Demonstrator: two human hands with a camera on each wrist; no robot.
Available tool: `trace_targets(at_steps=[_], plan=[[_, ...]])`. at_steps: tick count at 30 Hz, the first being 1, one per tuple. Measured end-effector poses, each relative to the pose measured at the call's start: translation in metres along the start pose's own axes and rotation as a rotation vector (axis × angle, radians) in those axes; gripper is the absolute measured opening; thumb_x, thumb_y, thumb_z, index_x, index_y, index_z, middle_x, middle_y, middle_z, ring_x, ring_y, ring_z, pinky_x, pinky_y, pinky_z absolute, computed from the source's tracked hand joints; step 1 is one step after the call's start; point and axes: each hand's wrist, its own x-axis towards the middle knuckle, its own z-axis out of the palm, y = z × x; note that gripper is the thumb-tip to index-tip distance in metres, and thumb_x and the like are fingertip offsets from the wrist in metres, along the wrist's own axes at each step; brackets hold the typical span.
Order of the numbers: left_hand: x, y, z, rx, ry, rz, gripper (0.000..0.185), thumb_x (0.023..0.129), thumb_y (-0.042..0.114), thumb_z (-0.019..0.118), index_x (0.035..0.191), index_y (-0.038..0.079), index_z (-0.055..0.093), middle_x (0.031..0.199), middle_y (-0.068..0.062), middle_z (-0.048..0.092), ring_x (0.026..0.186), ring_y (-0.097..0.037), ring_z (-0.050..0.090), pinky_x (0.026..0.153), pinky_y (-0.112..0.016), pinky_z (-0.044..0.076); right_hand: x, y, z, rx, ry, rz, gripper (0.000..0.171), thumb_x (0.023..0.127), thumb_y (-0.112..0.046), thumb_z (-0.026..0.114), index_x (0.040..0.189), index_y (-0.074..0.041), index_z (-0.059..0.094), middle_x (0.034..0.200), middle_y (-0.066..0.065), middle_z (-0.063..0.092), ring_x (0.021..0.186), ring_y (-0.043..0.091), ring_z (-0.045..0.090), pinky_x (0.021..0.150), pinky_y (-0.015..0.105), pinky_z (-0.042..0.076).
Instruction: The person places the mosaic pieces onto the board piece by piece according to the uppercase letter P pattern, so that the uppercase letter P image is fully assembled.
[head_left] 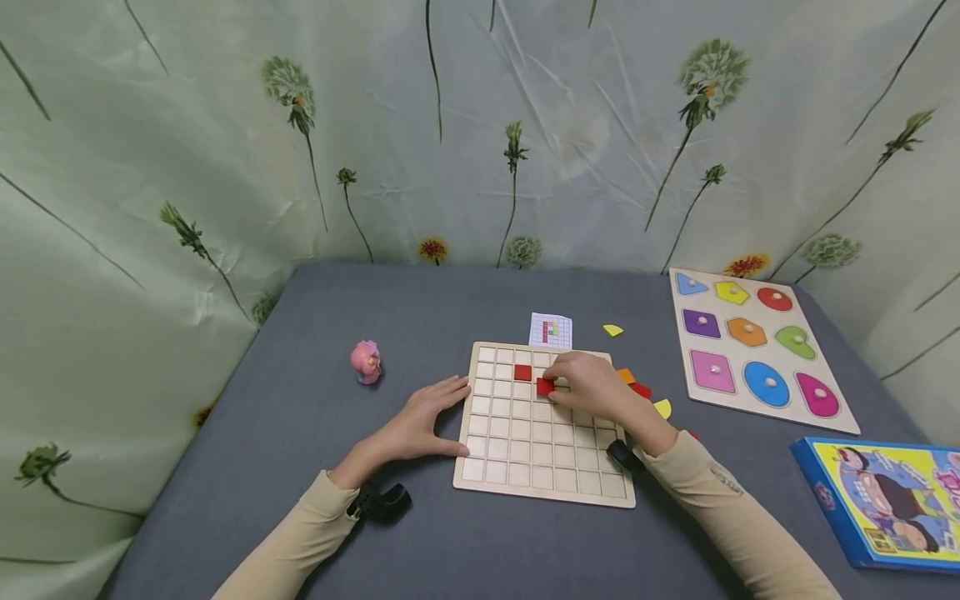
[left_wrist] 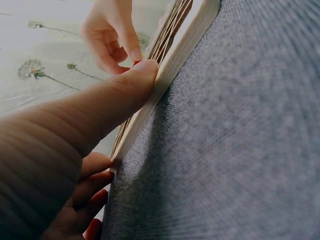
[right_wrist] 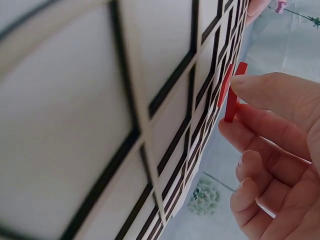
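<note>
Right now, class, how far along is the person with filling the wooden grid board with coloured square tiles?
Early on. One red square tile already sits in the wooden grid board. The right hand pinches a second red tile at a cell diagonally next to it, while the left hand rests against the board's edge. The other cells in view are bare, and loose coloured pieces lie beside the board.

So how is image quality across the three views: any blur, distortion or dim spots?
Head view: sharp and evenly lit, with wide-angle bending at the edges. Left wrist view: dim, the left hand a soft, shadowed mass by the wooden grid board. Right wrist view: near grid cells blurred, the red tile at the right hand crisp.
</note>
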Motion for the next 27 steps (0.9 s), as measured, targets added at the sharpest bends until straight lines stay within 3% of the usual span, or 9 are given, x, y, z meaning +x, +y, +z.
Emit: trace_targets(at_steps=[9, 17, 27], plan=[[0.003, 0.001, -0.002, 0.008, 0.008, 0.014, 0.089, 0.068, 0.039, 0.08, 0.139, 0.0, 0.043, 0.148, -0.016, 0.039, 0.14, -0.035, 0.033, 0.106, -0.059, 0.029, 0.009, -0.005, -0.001, 0.008, -0.047, -0.009, 0.014, 0.077, -0.017, 0.073, 0.09, -0.012, 0.074, 0.085, 0.0, 0.068, 0.076, 0.011, 0.059, 0.064, 0.024, 0.046], [0.003, 0.001, -0.001, 0.007, 0.002, 0.005, 0.089, 0.069, 0.04, 0.08, 0.139, 0.001, 0.042, 0.149, -0.015, 0.039, 0.14, -0.035, 0.032, 0.106, -0.058, 0.029, 0.014, -0.009, 0.0, -0.009, -0.074, -0.028, 0.009, 0.076, -0.016, 0.073, 0.084, -0.013, 0.072, 0.077, -0.002, 0.063, 0.069, 0.008, 0.051, 0.06, 0.022, 0.041], [0.002, 0.001, -0.001, -0.002, -0.001, -0.015, 0.089, 0.068, 0.04, 0.08, 0.14, 0.001, 0.042, 0.149, -0.015, 0.039, 0.141, -0.034, 0.032, 0.107, -0.058, 0.028, 0.02, -0.01, 0.004, -0.026, -0.095, -0.051, 0.01, 0.076, -0.016, 0.074, 0.085, -0.012, 0.072, 0.078, -0.001, 0.064, 0.069, 0.009, 0.053, 0.061, 0.024, 0.045]])
